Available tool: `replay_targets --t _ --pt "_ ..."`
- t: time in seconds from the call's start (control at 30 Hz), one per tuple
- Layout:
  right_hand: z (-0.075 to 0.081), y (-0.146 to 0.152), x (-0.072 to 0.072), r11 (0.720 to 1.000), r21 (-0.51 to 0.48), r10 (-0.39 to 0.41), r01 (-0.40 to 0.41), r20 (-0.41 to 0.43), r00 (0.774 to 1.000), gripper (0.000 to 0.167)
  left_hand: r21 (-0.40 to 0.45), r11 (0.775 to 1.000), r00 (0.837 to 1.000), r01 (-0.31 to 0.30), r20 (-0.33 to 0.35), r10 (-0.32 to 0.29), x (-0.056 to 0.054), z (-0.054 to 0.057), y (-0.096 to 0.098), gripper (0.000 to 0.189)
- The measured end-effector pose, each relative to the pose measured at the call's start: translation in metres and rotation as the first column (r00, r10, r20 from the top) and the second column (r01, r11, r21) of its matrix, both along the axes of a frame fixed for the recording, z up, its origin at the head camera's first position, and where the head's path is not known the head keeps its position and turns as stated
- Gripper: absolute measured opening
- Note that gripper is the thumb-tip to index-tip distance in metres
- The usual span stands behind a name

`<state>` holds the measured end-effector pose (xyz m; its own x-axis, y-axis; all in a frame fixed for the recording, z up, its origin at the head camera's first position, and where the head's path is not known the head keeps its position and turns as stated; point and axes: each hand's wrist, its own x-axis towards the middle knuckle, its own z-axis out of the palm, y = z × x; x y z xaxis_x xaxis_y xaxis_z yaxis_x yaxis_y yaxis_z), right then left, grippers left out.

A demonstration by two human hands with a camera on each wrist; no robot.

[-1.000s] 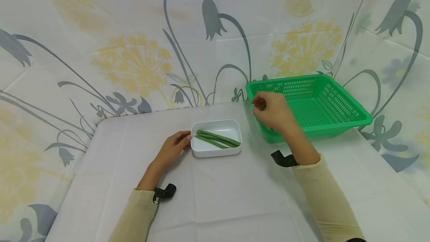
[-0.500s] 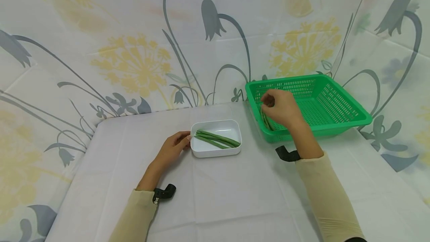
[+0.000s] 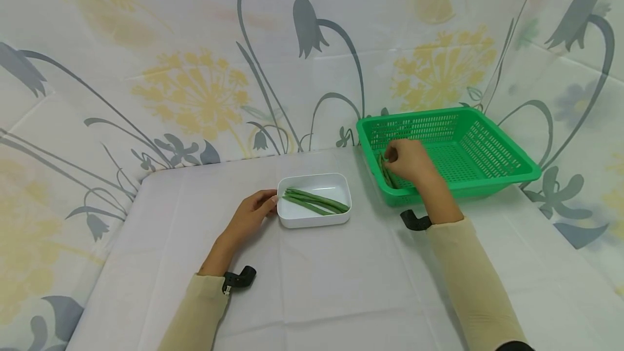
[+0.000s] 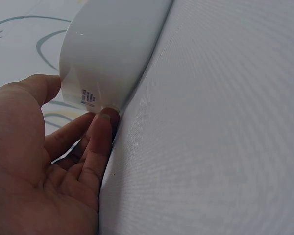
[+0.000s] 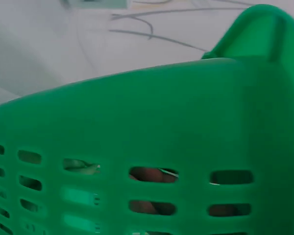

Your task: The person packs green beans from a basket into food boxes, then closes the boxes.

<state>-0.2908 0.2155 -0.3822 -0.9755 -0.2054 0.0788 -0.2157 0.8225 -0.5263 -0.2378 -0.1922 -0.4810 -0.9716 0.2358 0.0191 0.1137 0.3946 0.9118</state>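
Note:
A small white tray [image 3: 314, 221] on the table holds several green beans [image 3: 317, 200] lying lengthwise. My left hand [image 3: 251, 213] touches its left end; the left wrist view puts thumb and fingertips of the left hand [image 4: 63, 152] against the outside of the white tray [image 4: 112, 44]. At the right, my right hand [image 3: 411, 161] reaches down inside a green plastic basket [image 3: 507, 150], its fingers bent over more green beans [image 3: 388, 175] along the left side. Only bits of that hand show through the slots of the basket [image 5: 137, 117] in the right wrist view; whether its fingertips pinch a bean is hidden.
A white cloth [image 3: 331, 286] covers the table. Behind and at both sides rises a flower-printed cloth backdrop [image 3: 195, 26]. The basket's slotted left wall stands between the right hand and the white tray.
My right hand has moved from above the basket's left rim rightward and down among the beans inside. Left hand and tray have stayed put.

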Motion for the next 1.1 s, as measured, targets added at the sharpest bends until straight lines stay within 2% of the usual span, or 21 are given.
replay_targets --t 0.17,0.37,0.57,0.77,1.1 --pt "-0.0068 0.0002 -0.006 0.997 0.064 0.031 -0.037 0.081 0.996 0.026 0.001 1.0 1.0 0.003 -0.007 -0.003 -0.0011 -0.0008 -0.0006 0.046" --pt "-0.0074 -0.0008 -0.0065 0.989 0.128 0.054 -0.073 0.15 0.987 0.024 -0.008 1.0 1.0 -0.003 -0.003 0.003 -0.0018 -0.0008 -0.0001 0.046" --pt "-0.0075 -0.0031 -0.0064 0.981 0.154 0.079 -0.115 0.224 0.971 0.018 -0.024 1.0 1.0 -0.004 -0.003 0.004 0.0 0.0003 -0.0003 0.046" --pt "-0.0088 -0.0048 -0.0072 0.975 0.176 0.088 -0.136 0.26 0.962 0.016 0.005 1.0 1.0 -0.005 0.0 0.005 0.0014 0.0001 0.0007 0.047" --pt "-0.012 -0.004 -0.009 0.978 0.167 0.067 -0.122 0.303 0.951 0.038 -0.027 1.0 1.0 -0.005 0.001 0.005 0.0002 -0.0003 0.0003 0.046"
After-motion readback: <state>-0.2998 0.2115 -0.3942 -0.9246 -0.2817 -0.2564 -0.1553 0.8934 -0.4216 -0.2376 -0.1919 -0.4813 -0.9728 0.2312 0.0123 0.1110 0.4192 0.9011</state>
